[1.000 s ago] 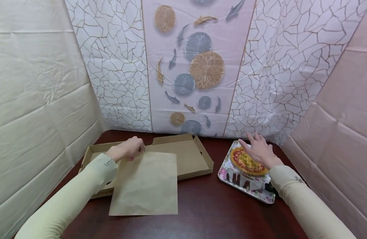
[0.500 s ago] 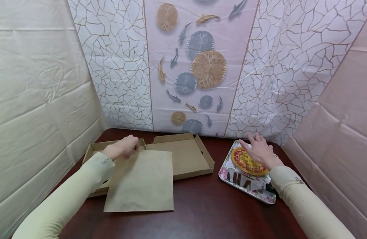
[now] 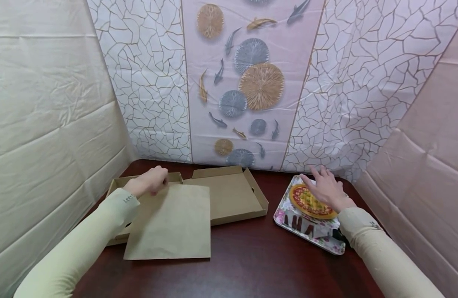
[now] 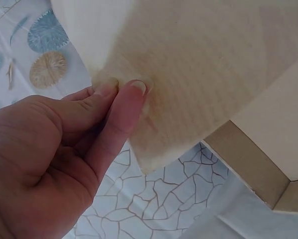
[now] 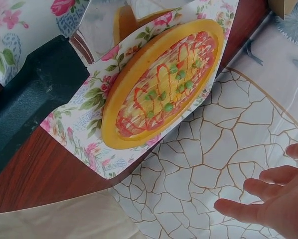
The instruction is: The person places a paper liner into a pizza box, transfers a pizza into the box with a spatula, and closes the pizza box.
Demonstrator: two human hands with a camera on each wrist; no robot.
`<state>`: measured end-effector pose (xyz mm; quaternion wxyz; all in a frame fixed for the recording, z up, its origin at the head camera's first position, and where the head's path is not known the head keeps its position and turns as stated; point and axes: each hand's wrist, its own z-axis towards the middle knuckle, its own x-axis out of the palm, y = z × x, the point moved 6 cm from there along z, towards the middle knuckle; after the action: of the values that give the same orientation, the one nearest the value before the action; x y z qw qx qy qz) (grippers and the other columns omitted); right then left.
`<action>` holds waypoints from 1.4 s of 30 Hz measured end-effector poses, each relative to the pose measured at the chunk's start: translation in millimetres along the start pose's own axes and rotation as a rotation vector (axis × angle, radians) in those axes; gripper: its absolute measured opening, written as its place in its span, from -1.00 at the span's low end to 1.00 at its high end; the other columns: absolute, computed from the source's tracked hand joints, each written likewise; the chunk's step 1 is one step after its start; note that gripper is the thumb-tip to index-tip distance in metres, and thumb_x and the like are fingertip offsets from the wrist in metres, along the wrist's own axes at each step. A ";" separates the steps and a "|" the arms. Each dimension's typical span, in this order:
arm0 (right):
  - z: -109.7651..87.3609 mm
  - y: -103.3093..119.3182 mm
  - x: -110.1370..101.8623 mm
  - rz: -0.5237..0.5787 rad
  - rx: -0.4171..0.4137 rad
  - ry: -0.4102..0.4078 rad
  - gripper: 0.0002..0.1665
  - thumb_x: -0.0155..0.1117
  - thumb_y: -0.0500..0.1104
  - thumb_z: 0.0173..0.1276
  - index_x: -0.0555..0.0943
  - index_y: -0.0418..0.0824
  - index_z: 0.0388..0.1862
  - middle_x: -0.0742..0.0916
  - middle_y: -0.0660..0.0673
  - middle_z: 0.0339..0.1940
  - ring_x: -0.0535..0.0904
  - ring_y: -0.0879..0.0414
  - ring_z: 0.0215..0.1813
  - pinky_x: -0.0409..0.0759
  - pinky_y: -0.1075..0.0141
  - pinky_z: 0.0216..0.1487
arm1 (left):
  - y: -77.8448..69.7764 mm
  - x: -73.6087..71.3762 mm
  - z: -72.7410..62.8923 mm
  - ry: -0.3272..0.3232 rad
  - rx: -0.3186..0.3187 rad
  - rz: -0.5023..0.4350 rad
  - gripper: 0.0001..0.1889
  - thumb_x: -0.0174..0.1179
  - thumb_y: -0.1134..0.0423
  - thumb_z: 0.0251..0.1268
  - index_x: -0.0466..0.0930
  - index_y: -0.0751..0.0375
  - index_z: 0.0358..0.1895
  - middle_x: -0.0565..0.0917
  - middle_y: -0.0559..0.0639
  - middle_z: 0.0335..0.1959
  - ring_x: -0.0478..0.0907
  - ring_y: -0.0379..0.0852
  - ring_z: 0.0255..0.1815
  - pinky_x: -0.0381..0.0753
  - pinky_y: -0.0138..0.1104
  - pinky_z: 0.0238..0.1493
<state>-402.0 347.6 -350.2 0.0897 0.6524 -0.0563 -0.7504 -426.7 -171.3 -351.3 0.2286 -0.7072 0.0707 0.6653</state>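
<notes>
Thumb and fingers of my left hand (image 3: 149,182) pinch a sheet of brown paper (image 3: 171,227) near its corner, plain in the left wrist view, where the paper (image 4: 199,64) hangs off the fingertips. The sheet slants over the left half of an opened cardboard pizza box (image 3: 230,196). At right, my right hand (image 3: 327,189) hovers with spread fingers above a flowered tray (image 3: 278,217). On that tray lie a round pizza (image 3: 307,203) and a slotted metal spatula (image 3: 301,224). The spatula's dark handle (image 5: 37,94) and the pizza (image 5: 164,89) show apart from the right hand (image 5: 276,201).
A dark red-brown table (image 3: 247,256) carries everything. The box's flaps (image 3: 255,186) stand up at its right side. Behind the table hangs a patterned cloth backdrop (image 3: 236,82), and plain cloth walls (image 3: 53,124) close in both sides.
My left hand has drawn the brown paper leftward and slightly away from me, farther over the box's left half. The right hand keeps its place above the tray.
</notes>
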 end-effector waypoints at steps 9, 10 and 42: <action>-2.0 -5.8 8.8 0.014 0.005 0.023 0.04 -0.45 0.49 0.40 -0.10 -0.21 0.57 -0.07 -0.53 0.52 -0.15 -0.50 0.49 -0.08 -0.53 0.22 | 10.4 4.0 0.6 -0.001 -0.007 0.019 -0.62 -0.12 0.62 -0.04 0.27 0.10 -0.83 0.35 -0.14 -0.90 0.42 -0.25 -0.90 0.34 -0.46 -0.78; -1.8 -6.5 9.6 0.013 0.005 0.024 0.04 -0.45 0.49 0.40 -0.11 -0.20 0.57 -0.07 -0.53 0.52 -0.16 -0.51 0.49 -0.08 -0.53 0.22 | 11.8 3.8 0.3 -0.002 -0.010 0.023 -0.63 -0.12 0.62 -0.04 0.28 0.11 -0.83 0.36 -0.14 -0.90 0.41 -0.26 -0.90 0.33 -0.46 -0.77; 4.9 -3.4 4.1 -0.026 -0.009 -0.036 0.03 -0.42 0.46 0.42 -0.05 -0.26 0.56 0.01 -0.57 0.49 -0.07 -0.54 0.45 0.08 -0.52 0.17 | 43.5 -13.9 -1.0 -0.089 -0.054 0.104 -0.58 -0.10 0.62 -0.03 0.10 0.02 -0.78 0.13 -0.17 -0.79 0.13 -0.24 -0.77 0.09 -0.41 -0.72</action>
<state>-407.6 349.9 -354.2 0.0819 0.6391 -0.0458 -0.7634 -444.8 -213.1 -347.8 0.1774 -0.6781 0.0790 0.7088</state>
